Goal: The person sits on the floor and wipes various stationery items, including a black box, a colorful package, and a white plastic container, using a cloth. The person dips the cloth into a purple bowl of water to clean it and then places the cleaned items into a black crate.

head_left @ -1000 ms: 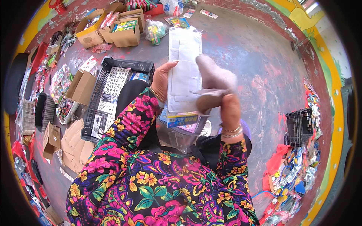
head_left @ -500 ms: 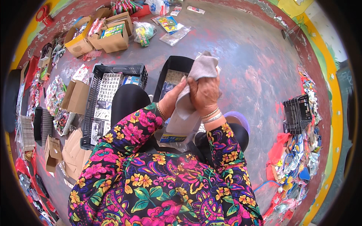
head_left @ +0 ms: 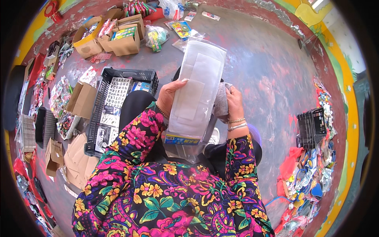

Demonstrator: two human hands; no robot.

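Note:
My left hand (head_left: 170,94) is closed on the left edge of a long, flat clear-plastic package (head_left: 200,81), its thumb on the front face. Pale rectangular sheets show through the plastic, and a blue and yellow label strip (head_left: 182,140) crosses its lower end. A grey cloth (head_left: 221,103) is bunched in my right hand (head_left: 235,103), closed beside the package's right edge; whether the cloth touches the package I cannot tell. Behind the package, most of a black bin is hidden.
By my left knee stands a black crate (head_left: 90,140) with letter stencils (head_left: 117,91) and other flat packs. Cardboard boxes (head_left: 124,43) and plastic bags (head_left: 156,36) lie at the far left. A black basket (head_left: 311,125) and heaped small goods (head_left: 306,185) line the right wall.
The cloth has come off the package's upper end and moved right and down with my right hand. The package now stands broad side up in my left hand.

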